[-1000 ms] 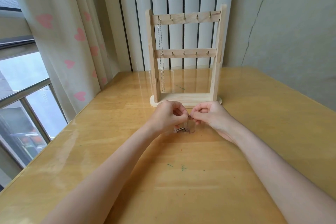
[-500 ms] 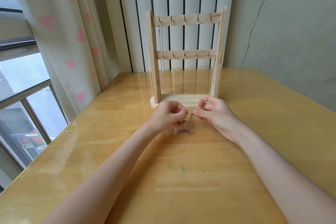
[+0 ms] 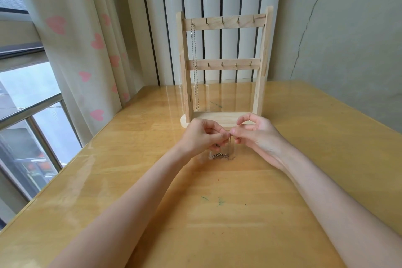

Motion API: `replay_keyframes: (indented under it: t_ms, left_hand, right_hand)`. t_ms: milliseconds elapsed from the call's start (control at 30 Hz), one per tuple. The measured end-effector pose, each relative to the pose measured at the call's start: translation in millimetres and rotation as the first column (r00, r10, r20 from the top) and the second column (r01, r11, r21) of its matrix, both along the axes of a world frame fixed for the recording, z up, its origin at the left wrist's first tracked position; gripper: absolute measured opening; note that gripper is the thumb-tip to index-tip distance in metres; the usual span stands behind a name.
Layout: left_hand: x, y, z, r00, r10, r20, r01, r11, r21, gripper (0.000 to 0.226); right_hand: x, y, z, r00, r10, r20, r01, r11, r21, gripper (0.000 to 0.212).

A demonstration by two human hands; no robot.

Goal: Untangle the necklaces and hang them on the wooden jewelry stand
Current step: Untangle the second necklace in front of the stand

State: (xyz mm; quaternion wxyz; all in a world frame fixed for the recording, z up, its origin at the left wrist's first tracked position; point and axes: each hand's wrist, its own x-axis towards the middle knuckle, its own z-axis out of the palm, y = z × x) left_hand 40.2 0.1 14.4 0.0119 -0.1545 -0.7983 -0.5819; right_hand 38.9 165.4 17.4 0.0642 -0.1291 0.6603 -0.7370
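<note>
Head view, item one: chain (image 3: 228, 148), fine metal links, pinched at its upper end between the fingertips of the left hand (image 3: 203, 137) and the right hand (image 3: 256, 135), which meet just in front of the stand (image 3: 224, 67). Its lower end trails into a small tangle (image 3: 221, 156) with a blocky pendant, lying on the table (image 3: 217, 213) in front of the stand and below the hands. Handling, by judgement: very light, limp, slippery; links likely to snag or kink if pulled hard. Best hold: near the clasp or a free end, tiny pinch, easing loops apart. Item two: necklace (image 3: 195, 67), already hung from the leftmost top hook of the stand, straight down beside its left post. The stand's other hooks bare.
</note>
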Motion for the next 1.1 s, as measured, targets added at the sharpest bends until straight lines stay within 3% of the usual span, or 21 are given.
replay_keyframes:
  t_ms: [133,333,467,567,1100]
  left_hand:
    - [2,-3,1,0.997,-0.072,0.035,0.071,0.997,0.010,0.010]
    - [5,-6,4,0.962,-0.229,0.149,0.207,0.967,0.149,0.012]
    - [2,-6,6,0.973,-0.156,0.173,0.116,0.969,0.219,0.019]
    - [1,-7,5,0.982,-0.098,0.162,0.059,0.972,0.228,0.010]
    - [3,-1,2,0.996,-0.021,0.090,0.013,0.997,0.081,0.005]
  right_hand:
    - [0,2,0,0.994,0.072,0.078,-0.068,0.996,-0.054,0.023]
    - [-2,8,2,0.967,0.205,0.151,-0.185,0.973,-0.137,0.025]
    - [-3,9,0,0.976,0.150,0.156,-0.127,0.981,-0.145,0.026]
    - [-4,8,0,0.983,0.115,0.143,-0.090,0.981,-0.170,0.027]
    - [-2,-2,-2,0.998,0.034,0.053,-0.029,0.996,-0.089,0.029]
